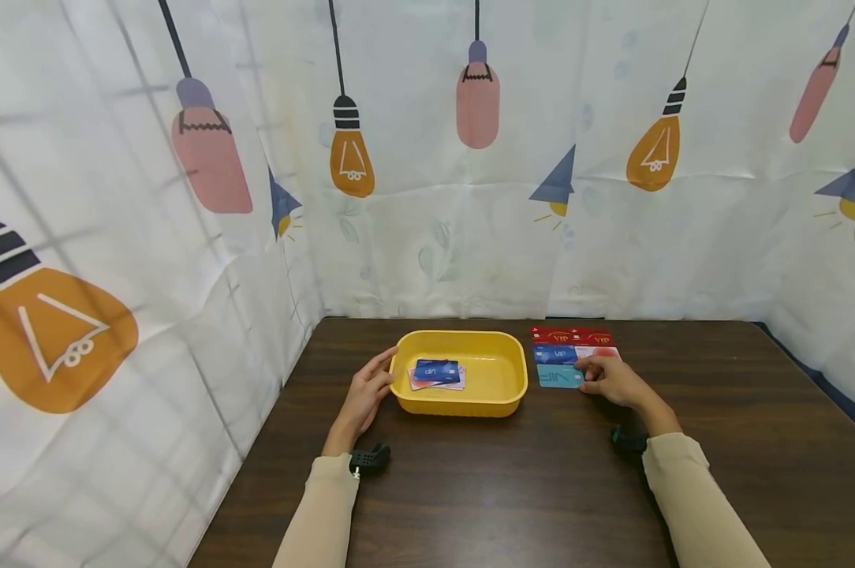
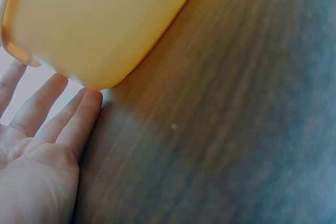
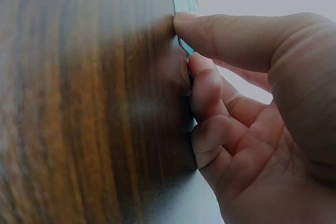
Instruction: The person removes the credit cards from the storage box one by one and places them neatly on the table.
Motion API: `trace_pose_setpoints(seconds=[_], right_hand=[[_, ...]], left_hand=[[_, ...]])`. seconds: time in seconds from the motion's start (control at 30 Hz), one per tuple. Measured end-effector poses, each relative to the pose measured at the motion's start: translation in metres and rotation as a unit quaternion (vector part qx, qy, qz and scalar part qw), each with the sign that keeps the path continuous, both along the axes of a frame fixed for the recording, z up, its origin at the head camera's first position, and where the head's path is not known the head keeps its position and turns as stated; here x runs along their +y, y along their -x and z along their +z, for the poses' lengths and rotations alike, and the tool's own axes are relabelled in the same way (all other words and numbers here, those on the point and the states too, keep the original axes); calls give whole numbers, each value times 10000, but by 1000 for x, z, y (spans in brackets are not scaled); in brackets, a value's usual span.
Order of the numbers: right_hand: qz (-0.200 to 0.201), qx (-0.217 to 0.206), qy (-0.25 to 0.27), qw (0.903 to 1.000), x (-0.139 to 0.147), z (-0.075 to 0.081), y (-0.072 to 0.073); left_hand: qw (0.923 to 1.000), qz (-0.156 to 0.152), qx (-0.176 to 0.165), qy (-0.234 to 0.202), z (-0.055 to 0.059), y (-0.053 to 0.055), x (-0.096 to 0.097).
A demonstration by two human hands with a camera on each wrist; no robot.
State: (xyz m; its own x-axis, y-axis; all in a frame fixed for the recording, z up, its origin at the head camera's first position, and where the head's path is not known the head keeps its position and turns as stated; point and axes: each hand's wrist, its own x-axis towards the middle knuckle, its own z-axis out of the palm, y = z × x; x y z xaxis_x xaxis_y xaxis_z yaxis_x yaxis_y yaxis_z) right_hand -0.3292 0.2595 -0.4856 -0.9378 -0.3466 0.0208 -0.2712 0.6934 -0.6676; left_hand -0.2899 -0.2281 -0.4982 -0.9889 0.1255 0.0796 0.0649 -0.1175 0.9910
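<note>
My left hand (image 1: 362, 392) lies at the left end of a yellow plastic basin (image 1: 502, 406), its straight fingertips (image 2: 93, 98) touching the outer wall. Inside the basin, a blue VIP card (image 1: 437, 371) overlaps pale pink-and-white cards (image 1: 415, 383). To the right of the basin, my right hand (image 1: 615, 383) pinches the right end of a light blue card (image 1: 558, 376) that lies on the table. In the right wrist view the thumb (image 3: 210, 31) is at this card's edge, and the other fingers are curled against the tabletop.
Beyond the light blue card lie a blue VIP card (image 1: 554, 354), a pink-and-white card (image 1: 601, 352) partly behind my hand, and two red VIP cards (image 1: 551, 336). They rest on a dark wooden table (image 1: 498, 489). A patterned white curtain (image 1: 427, 260) hangs along its back and left.
</note>
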Motion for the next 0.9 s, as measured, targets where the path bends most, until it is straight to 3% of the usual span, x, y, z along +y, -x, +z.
trace_pose_setpoints(seconds=[0.27, 0.6, 0.9], right_hand=[[6, -30, 85, 10000, 0, 1, -1], [-45, 316, 409, 9987, -2, 5, -2], [-233, 583, 998, 9930, -37, 34, -12]], left_hand=[[10000, -28, -36, 6, 1, 2, -1], [10000, -73, -15, 17, 0, -1, 0], [10000, -72, -25, -2, 2, 0, 0]])
